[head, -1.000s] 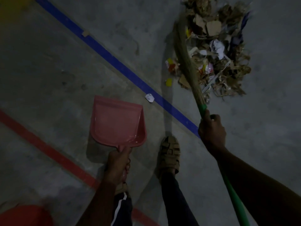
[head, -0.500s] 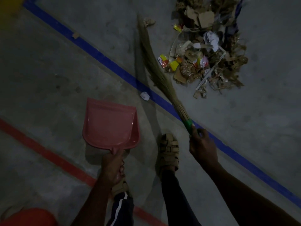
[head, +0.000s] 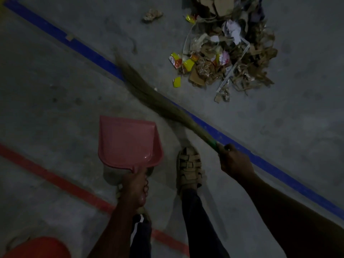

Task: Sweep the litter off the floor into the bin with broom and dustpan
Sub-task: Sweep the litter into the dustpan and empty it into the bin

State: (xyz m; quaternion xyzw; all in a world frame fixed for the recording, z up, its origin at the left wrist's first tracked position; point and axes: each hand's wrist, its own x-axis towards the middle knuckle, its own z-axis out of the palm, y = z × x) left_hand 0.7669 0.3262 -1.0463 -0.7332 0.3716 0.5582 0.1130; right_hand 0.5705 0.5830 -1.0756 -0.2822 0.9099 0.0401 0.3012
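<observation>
Fingers of the left hand (head: 135,189) curl round the handle of the pink dustpan (head: 128,141), thumb on top; fingers of the right hand (head: 235,161) wrap the green neck of the broom (head: 158,101), clenched on it. Dim grey concrete floor (head: 55,90) fills the view. Blue floor line (head: 270,164) runs diagonally from upper left to lower right; red floor line (head: 55,180) runs roughly parallel, nearer the person. Litter pile (head: 229,58) lies beyond the blue line at upper right: torn cardboard, dry brown strips, crumpled white paper, yellow and red wrappers. Broom's grass bristles lie blurred along and across the blue line, pointing upper left, tip well apart from the pile. Dustpan is held in front of the feet with its open mouth facing away, between the two lines, near the broom's bristles but apart from them, and well short of the litter. Red rounded object (head: 35,247) at the lower left corner, only partly in frame. Tan strapped sandal (head: 189,169) on the right foot, planted between dustpan and right hand. Single stray crumpled scrap (head: 152,14) lies left of the pile, apart from it.
</observation>
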